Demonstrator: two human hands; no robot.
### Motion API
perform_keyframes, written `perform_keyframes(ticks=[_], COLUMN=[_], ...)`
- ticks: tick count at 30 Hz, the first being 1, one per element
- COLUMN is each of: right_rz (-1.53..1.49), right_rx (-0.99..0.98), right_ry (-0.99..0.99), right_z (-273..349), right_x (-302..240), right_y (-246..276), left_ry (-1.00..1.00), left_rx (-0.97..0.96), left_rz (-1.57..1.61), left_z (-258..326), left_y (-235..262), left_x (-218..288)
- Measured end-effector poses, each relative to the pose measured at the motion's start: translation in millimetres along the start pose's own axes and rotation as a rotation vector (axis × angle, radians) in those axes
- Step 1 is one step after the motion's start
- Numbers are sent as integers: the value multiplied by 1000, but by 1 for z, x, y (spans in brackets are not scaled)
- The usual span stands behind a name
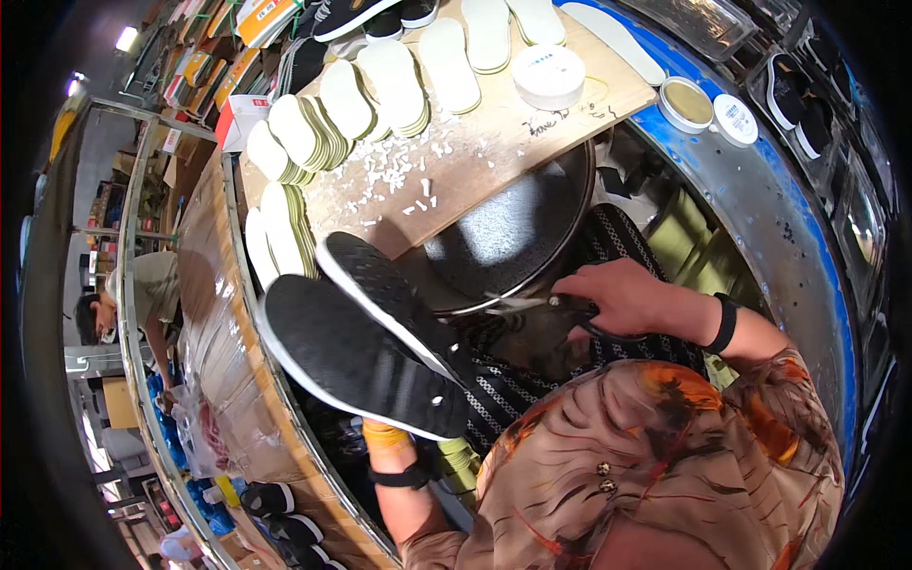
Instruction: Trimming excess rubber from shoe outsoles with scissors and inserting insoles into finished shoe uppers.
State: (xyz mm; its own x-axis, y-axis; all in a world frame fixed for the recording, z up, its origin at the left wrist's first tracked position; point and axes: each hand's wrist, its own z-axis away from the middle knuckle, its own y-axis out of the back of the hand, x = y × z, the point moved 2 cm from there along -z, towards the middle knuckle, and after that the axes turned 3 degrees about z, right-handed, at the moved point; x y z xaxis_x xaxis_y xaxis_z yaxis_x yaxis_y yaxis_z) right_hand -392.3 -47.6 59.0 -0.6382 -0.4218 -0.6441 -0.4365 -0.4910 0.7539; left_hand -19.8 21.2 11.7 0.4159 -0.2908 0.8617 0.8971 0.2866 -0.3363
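Item: my right hand (622,296), closed on black-handled scissors (546,304), blades pointing left toward the shoe. Left hand (385,435), mostly hidden beneath, apparently grips a pair of black slip-on shoes (366,332); long axis runs upper-left to lower-right, soles up. Beyond: wooden board (494,142), pale insoles (380,90) stacked along its far edge.

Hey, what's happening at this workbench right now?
A person sits at a wooden board strewn with small white trimmings. Their left hand, mostly hidden, holds up a pair of black shoes with white-edged soles. Their right hand grips scissors, blades pointing toward the shoes. Stacks of pale insoles lie along the board, with a round white tub beside them. Another person works further off to the left.
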Motion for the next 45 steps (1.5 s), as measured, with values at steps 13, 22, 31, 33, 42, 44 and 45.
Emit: perform_keyframes(ticks=[13, 22, 31, 33, 42, 44, 45], right_rz=[89, 115, 224, 111, -699, -666, -664], right_rx=[147, 199, 70, 87, -5, 17, 31], right_ry=[237, 324, 276, 301, -358, -437, -445], right_z=[-30, -27, -28, -21, -2, -1, 4], right_x=[-44, -69, -57, -48, -10, -2, 3], right_y=[-24, -4, -20, -25, 0, 2, 4], left_ry=[79, 143, 113, -29, -778, -546, -353], left_rx=[-176, -267, -378, -83, 264, 153, 124], left_rz=[325, 553, 748, 496, -1351, -1488, -1554], left_z=[10, 8, -2, -4, -59, -61, -52], left_y=[-39, -53, -87, -90, -120, -121, -130], left_x=[-28, -31, -31, -27, 14, 12, 20])
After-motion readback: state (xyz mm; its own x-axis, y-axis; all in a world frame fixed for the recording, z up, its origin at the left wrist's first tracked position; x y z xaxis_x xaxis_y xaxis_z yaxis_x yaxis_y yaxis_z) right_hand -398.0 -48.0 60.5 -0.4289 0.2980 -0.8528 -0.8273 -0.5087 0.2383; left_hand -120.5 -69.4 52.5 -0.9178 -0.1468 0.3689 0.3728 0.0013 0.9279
